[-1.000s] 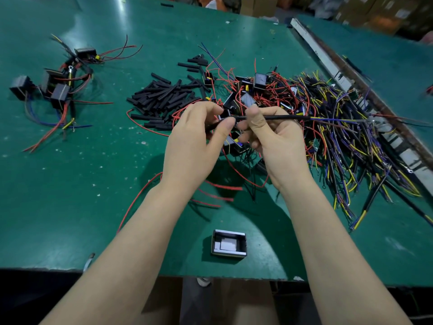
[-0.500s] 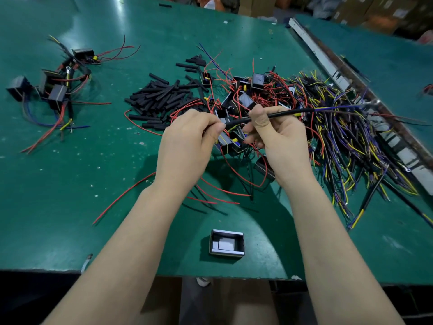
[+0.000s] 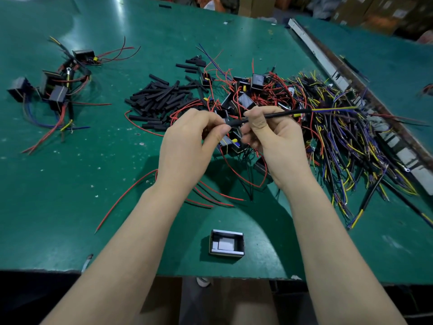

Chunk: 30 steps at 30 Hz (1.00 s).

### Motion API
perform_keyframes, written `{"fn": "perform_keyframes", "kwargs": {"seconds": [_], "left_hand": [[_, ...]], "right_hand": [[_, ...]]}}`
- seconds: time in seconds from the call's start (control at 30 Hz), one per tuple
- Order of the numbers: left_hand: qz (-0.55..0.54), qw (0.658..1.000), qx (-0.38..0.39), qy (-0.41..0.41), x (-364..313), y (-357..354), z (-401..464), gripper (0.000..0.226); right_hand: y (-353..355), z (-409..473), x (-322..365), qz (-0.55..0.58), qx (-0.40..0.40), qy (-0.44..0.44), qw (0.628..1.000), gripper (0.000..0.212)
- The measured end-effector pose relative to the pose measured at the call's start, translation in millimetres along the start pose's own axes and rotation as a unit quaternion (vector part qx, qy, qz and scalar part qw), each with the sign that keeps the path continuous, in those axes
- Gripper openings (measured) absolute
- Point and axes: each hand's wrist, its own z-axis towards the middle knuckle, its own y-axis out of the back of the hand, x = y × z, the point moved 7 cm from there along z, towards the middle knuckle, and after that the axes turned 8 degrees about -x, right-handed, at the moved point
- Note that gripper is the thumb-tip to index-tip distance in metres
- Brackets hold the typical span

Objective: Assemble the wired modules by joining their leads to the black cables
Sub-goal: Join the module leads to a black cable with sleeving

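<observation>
Near edge: small grey-lined box sitting on the matte green table. Both hands are working above it, closer together than a second ago; left hand fingers pinching the cable end, right hand clamping its smooth black sheath. Joint looks underway. Beyond: stiff sleeves, then tangled modules.

We see bright, even light from overhead — a white glare streak runs down the far table. Our arms cast soft, dark shadows on the near green surface. The wide lens bends the table's edges, and the boxes at the far end are blurred — the centre stays sharp.
</observation>
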Motion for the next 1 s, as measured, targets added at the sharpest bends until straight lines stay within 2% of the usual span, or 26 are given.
{"fn": "perform_keyframes", "kwargs": {"seconds": [0.13, 0.2, 0.27, 0.37, 0.43, 0.47, 0.53, 0.6, 0.63, 0.67, 0.7, 0.73, 0.8, 0.83, 0.9, 1.0], "left_hand": [[-0.06, 0.994, -0.092, 0.007, -1, 15, 4, 0.02], [-0.104, 0.983, -0.131, 0.072, 11, 25, 8, 0.02], [-0.128, 0.974, -0.127, 0.139, 20, 31, 11, 0.018], [-0.126, 0.975, -0.045, 0.176, 23, 32, 15, 0.018], [-0.155, 0.959, 0.004, 0.236, 26, 32, 12, 0.032], [-0.185, 0.935, 0.041, 0.298, 28, 29, 7, 0.042], [-0.222, 0.865, 0.145, 0.426, 28, 21, -14, 0.06], [-0.218, 0.808, 0.233, 0.495, 26, 16, -37, 0.068], [-0.21, 0.795, 0.251, 0.511, 26, 16, -46, 0.067], [-0.195, 0.797, 0.244, 0.516, 28, 18, -52, 0.062], [-0.175, 0.818, 0.209, 0.506, 31, 22, -52, 0.052], [-0.148, 0.856, 0.154, 0.471, 36, 29, -48, 0.042], [-0.064, 0.937, 0.037, 0.342, 39, 49, -31, 0.025], [-0.029, 0.959, 0.023, 0.281, 35, 53, -23, 0.017], [0.012, 0.968, 0.094, 0.231, 33, 46, -19, 0.03], [0.0, 0.934, 0.218, 0.282, 44, 28, -25, 0.051]], "right_hand": [[2, 4, -4, 0.058, -0.03, -0.048, 0.997, 0.014], [9, 6, -5, 0.088, -0.061, -0.073, 0.992, 0.012], [14, 8, -8, 0.117, -0.08, -0.094, 0.985, 0.008], [14, 8, -11, 0.139, -0.093, -0.116, 0.979, 0.006], [15, 8, -12, 0.158, -0.099, -0.128, 0.974, 0.007], [15, 8, -12, 0.177, -0.098, -0.136, 0.97, 0.008], [13, 8, -11, 0.233, -0.088, -0.15, 0.957, 0.011], [10, 7, -8, 0.285, -0.072, -0.163, 0.942, 0.012], [8, 7, -7, 0.303, -0.063, -0.17, 0.936, 0.012], [7, 7, -7, 0.317, -0.056, -0.176, 0.93, 0.01], [6, 6, -6, 0.327, -0.05, -0.181, 0.926, 0.008], [5, 6, -6, 0.333, -0.044, -0.183, 0.924, 0.006], [2, 5, -4, 0.338, -0.029, -0.181, 0.923, 0.006], [1, 4, -3, 0.337, -0.021, -0.179, 0.924, 0.01], [-2, 3, -3, 0.332, -0.007, -0.177, 0.927, 0.013], [-4, 2, -5, 0.337, 0.002, -0.178, 0.925, 0.013]]}}
